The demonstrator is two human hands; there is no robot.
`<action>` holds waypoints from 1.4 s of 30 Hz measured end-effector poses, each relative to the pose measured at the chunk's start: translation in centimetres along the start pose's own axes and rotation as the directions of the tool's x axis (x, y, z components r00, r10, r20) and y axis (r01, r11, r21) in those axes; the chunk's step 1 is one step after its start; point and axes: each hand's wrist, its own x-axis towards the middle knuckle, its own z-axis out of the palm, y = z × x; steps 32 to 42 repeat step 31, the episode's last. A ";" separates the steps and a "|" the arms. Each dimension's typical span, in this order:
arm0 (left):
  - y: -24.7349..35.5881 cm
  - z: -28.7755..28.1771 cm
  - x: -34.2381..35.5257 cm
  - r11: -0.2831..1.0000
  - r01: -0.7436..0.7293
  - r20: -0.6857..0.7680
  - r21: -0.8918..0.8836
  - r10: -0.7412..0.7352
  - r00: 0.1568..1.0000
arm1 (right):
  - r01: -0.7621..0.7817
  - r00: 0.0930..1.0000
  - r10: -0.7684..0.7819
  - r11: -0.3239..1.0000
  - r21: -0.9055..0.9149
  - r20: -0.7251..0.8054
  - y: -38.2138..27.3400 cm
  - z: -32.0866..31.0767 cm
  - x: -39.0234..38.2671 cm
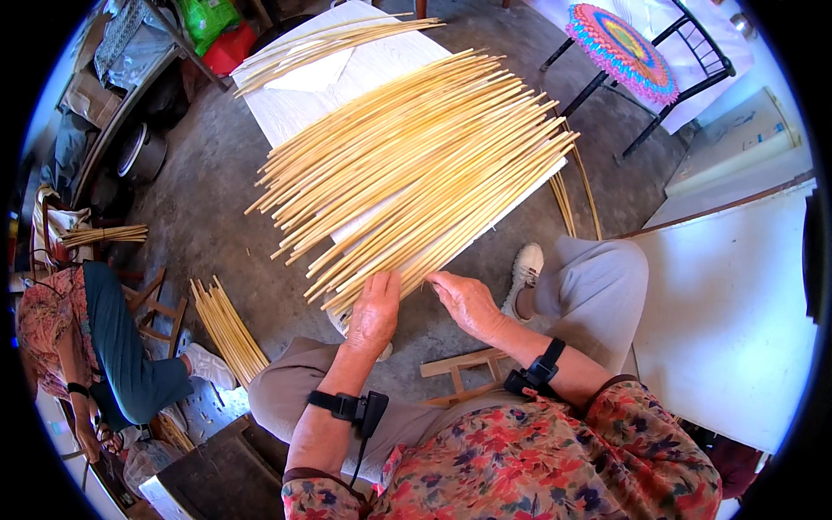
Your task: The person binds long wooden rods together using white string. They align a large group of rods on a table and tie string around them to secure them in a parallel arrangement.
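A wide layer of straw-coloured reed sticks [416, 165] lies slantwise, side by side, across a low white table [286, 108]. My left hand [376, 308] is at the near edge of the layer, its fingers pressed together and curled down by the nearest sticks. Just right of it, my right hand [468, 303] has thumb and fingertips closed in a pinch beside the stick ends. Something thin seems to run between the two hands, too fine to make out. Each of my forearms wears a black strap with a small device.
More sticks [338, 48] lie on the table's far end. A stick bundle [227, 329] leans near my left knee. At left sits another person [130, 347], hands low. A chair with a colourful round cushion [622, 52] stands far right, a white panel [728, 303] nearer. A pot [143, 154] stands left.
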 end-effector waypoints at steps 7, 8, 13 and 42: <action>0.1 -0.2 0.1 1.000 -0.003 -0.020 -0.009 0.003 1.000 | 0.070 0.995 -0.070 0.998 -0.001 -0.069 0.5 0.7 0.0; 0.1 -0.2 0.1 1.000 -0.002 -0.025 -0.009 0.002 1.000 | 0.084 0.994 -0.084 0.996 -0.006 -0.071 0.6 0.7 0.0; 0.1 -0.1 0.1 1.000 0.015 -0.023 -0.016 -0.015 1.000 | 0.101 0.994 -0.101 0.995 -0.017 -0.033 0.6 0.5 0.2; 0.2 -0.6 0.5 0.999 0.032 -0.008 -0.030 -0.033 0.999 | 0.016 0.990 -0.020 1.000 0.025 0.140 0.3 -0.6 0.8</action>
